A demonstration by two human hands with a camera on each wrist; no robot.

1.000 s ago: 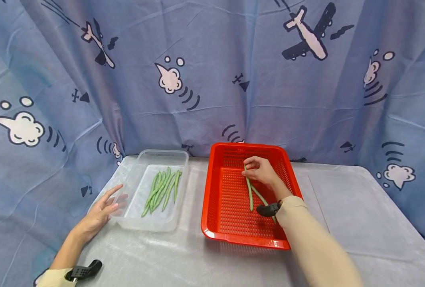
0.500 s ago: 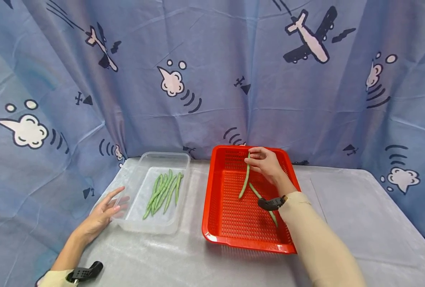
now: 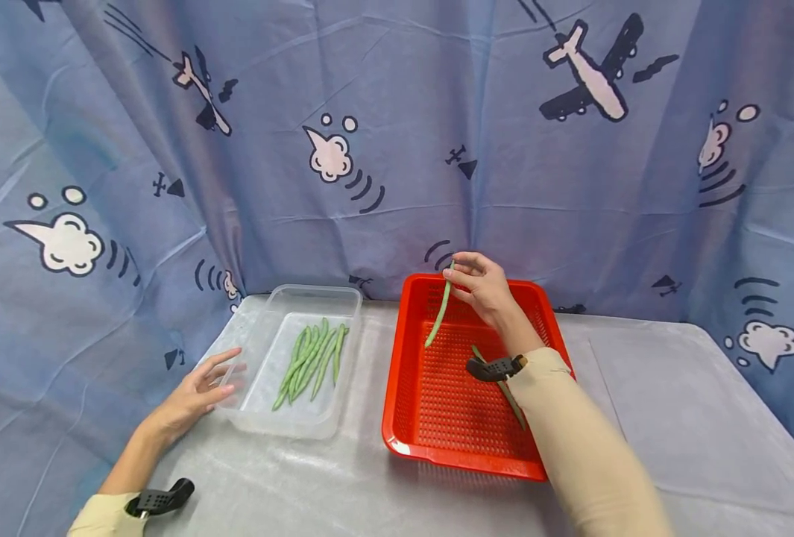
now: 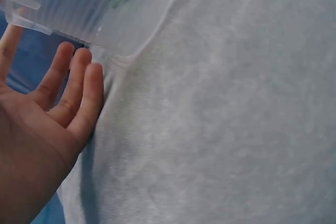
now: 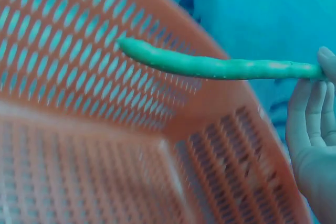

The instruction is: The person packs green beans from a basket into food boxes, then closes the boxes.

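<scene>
My right hand (image 3: 482,287) pinches one end of a green bean (image 3: 440,313) between thumb and fingers. The bean hangs slanting down over the back part of the red perforated basket (image 3: 464,464); the right wrist view shows its free tip (image 5: 126,44) in front of the basket wall. Another green bean (image 3: 516,409) lies on the basket floor, partly covered by the right forearm. At the left side of the clear plastic box (image 3: 262,384), my left hand (image 3: 185,406) has its fingers spread, fingertips right at the wall. Inside that box lie several green beans (image 3: 308,365).
Grey cloth covers the table (image 3: 289,485), with a flat pale rectangle (image 3: 692,403) on its right side. Behind it hangs a blue curtain (image 3: 397,89) printed with planes. A strip of table separates box and basket.
My right hand has raised the green bean from the basket floor and moved back and slightly left with it. The left hand stays by the box. The head view has shifted slightly.
</scene>
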